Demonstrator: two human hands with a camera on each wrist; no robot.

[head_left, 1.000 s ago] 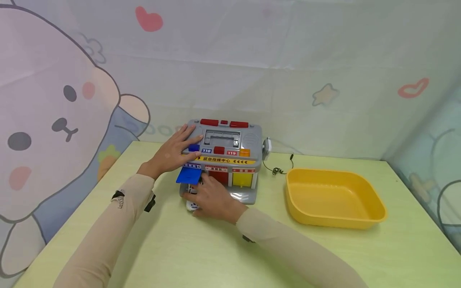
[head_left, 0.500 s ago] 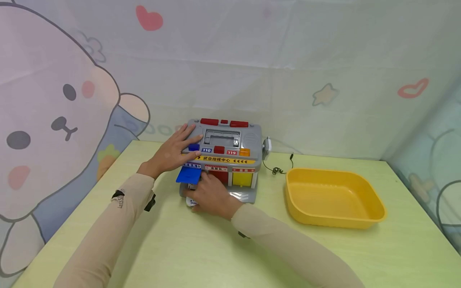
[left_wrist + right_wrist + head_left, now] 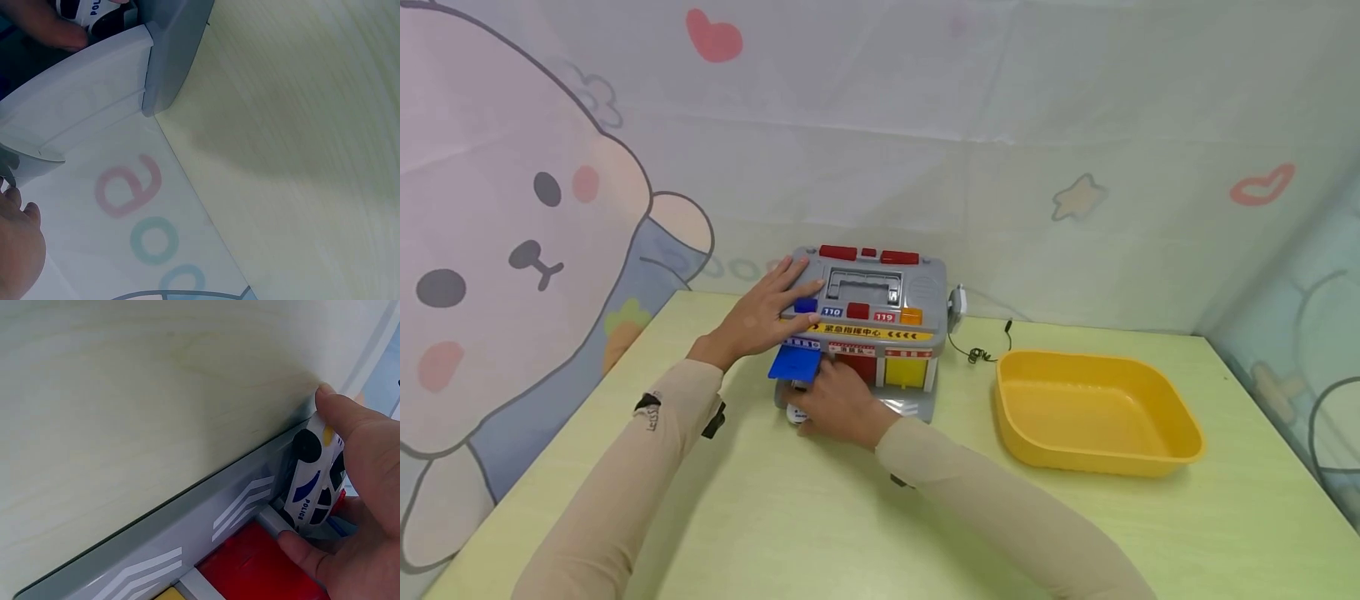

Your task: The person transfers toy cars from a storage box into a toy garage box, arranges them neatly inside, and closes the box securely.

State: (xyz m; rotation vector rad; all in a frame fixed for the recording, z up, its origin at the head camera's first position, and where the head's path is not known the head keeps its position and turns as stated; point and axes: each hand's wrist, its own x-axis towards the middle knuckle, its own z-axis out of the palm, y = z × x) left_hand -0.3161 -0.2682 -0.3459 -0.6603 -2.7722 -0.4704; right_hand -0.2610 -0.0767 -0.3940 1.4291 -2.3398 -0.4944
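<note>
A grey toy emergency station point(image 3: 923, 292) with red, blue and orange lights on its roof stands on the table. My left hand point(image 3: 763, 315) rests on the left side of the roof, fingers spread. Below it, the blue door point(image 3: 795, 363) of the left bay is lifted outward. My right hand point(image 3: 838, 406) grips a small white toy police car point(image 3: 310, 481) at that bay, thumb and fingers on either side of it. The car lies partly under the raised door, on the station's grey ramp. The red door point(image 3: 250, 565) of the middle bay is down beside the fingers.
A yellow plastic tub point(image 3: 1097, 462) stands on the table to the right. A thin black cable point(image 3: 977, 356) lies coiled between tub and station. A white and grey part point(image 3: 957, 308) sticks out from the station's right side. A printed cloth point(image 3: 1000, 150) hangs behind.
My right hand has moved the police car a little farther into the left bay, away from me. The left hand stays on the roof.
</note>
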